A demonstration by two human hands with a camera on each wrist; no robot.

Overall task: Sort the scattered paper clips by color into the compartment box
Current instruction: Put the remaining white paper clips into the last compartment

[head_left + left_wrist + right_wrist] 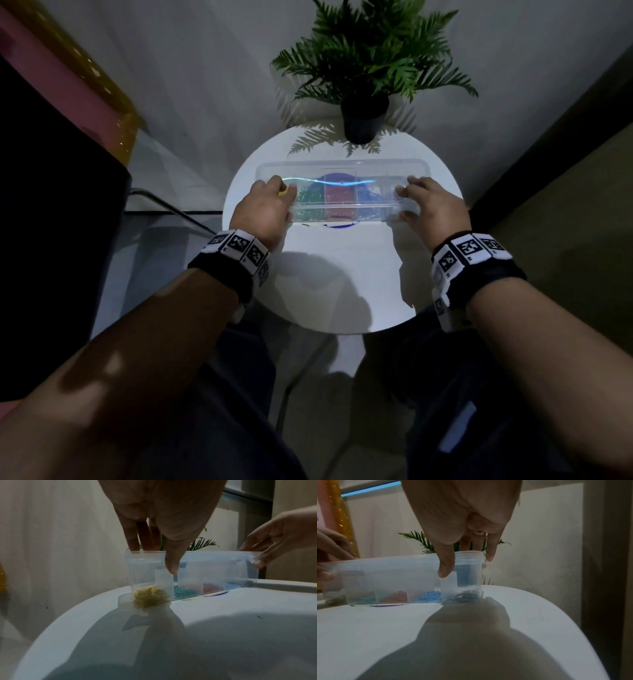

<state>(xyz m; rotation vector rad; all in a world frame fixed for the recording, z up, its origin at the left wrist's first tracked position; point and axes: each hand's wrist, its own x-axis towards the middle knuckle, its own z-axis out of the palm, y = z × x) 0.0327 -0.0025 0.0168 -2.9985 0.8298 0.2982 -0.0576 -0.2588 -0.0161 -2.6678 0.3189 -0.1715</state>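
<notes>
Nearest, the round white worktop (pixel 342 281) lies bare of loose clips. Beyond it, the left hand (pixel 263 209) grasps one end of the clear compartment box (pixel 342 202) and the right hand (pixel 431 209) the other, thumbs on the near wall, fingers over the top, likely to steady or shift it. Five clip piles show, one per compartment: yellow clips (pixel 150 596), green clips (pixel 184 592), red clips (pixel 211 587), blue clips (pixel 429 596), dark clips (pixel 464 596). Sorting looks finished. Farthest stands one potted fern (pixel 370 68)
</notes>
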